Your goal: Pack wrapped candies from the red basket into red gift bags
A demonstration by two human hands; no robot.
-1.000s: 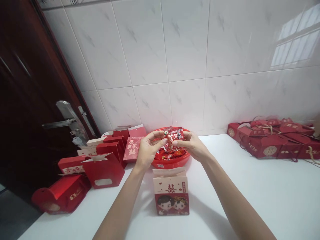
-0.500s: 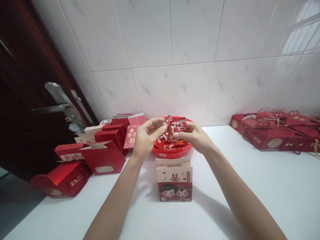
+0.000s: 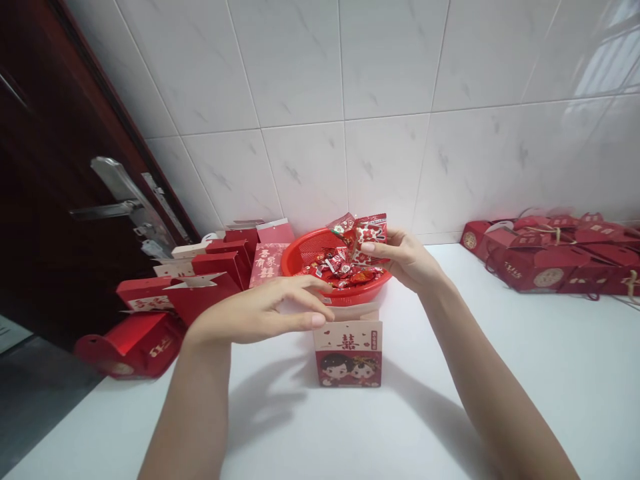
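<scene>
My right hand (image 3: 407,260) pinches a red-and-white candy packet (image 3: 370,235) between thumb and fingers, above the right side of a red plastic basket (image 3: 300,252). Several wrapped candies (image 3: 341,262) lie inside that basket. In front of it stands an upright gift box (image 3: 349,363), cream above and red below, printed with two cartoon heads; its top is open. My left hand (image 3: 270,308) hovers at the box's upper left edge, fingers apart with nothing in them. Whether its thumb touches the rim I cannot tell.
Red and cream gift boxes (image 3: 215,283) stand in a group on the left, beside a dark door with a metal handle (image 3: 107,210). More red boxes (image 3: 550,267) crowd the right along the tiled wall (image 3: 390,173). All rest on a white table (image 3: 425,413).
My left hand has left the candy packet and come down leftward to the gift box's top. My right hand keeps the packet and has shifted slightly right.
</scene>
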